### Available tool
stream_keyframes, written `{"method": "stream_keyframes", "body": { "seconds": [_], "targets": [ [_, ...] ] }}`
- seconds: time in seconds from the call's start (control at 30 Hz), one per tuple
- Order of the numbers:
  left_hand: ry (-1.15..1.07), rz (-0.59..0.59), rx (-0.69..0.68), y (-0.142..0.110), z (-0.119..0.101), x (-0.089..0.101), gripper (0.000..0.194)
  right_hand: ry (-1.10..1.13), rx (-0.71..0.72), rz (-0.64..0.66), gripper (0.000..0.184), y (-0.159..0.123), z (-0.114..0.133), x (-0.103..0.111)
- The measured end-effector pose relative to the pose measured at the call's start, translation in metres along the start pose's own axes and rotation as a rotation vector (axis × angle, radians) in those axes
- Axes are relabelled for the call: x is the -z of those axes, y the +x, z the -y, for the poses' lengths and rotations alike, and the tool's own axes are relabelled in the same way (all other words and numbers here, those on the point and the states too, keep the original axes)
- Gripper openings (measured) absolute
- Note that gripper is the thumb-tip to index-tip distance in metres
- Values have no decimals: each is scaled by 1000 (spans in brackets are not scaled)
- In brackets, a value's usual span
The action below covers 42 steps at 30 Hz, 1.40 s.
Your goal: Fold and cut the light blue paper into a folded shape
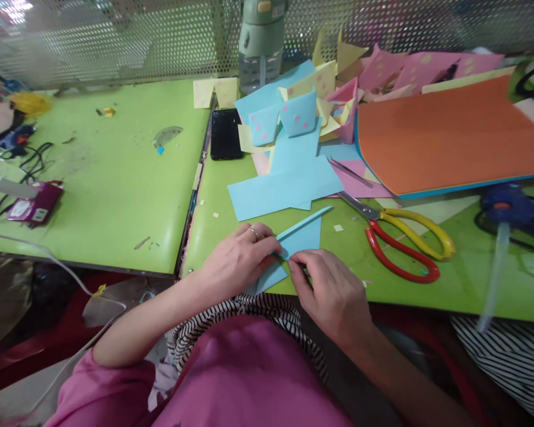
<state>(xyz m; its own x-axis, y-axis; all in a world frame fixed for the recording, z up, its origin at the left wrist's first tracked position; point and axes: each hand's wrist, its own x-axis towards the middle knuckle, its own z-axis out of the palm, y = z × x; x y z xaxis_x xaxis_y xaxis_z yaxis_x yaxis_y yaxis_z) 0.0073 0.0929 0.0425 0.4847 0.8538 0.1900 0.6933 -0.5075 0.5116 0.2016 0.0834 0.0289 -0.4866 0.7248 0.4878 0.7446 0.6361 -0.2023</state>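
A folded light blue paper [300, 237] lies at the near edge of the green table [360, 255]. My left hand [238, 258], a ring on one finger, presses down on its left part with the fingers curled onto the fold. My right hand [331, 293] pinches the paper's lower edge just right of the left hand's fingertips. Both hands touch the same sheet, whose near corner pokes out below them over the table edge.
Red and yellow scissors [404, 243] lie right of my hands. Behind are a blue sheet [285, 187], a pile of coloured papers [333, 89], an orange sheet [449, 136], a black phone [225, 134], a green bottle [260, 41] and a blue glue gun [511, 207].
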Motion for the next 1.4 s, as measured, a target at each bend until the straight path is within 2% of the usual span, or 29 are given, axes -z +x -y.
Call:
{"method": "stream_keyframes", "body": {
  "seconds": [0.43,0.8,1.13,1.4],
  "targets": [
    [-28,123,72,7,-2,10,17,-42,-130,112,14,0,3,0],
    [17,129,116,12,-4,9,14,-81,-146,147,16,3,3,-1],
    [64,199,200,19,-11,14,15,167,-171,251,19,5,-4,15],
    [106,228,207,22,-16,17,19,176,-251,277,20,8,-14,15]
  ]
}}
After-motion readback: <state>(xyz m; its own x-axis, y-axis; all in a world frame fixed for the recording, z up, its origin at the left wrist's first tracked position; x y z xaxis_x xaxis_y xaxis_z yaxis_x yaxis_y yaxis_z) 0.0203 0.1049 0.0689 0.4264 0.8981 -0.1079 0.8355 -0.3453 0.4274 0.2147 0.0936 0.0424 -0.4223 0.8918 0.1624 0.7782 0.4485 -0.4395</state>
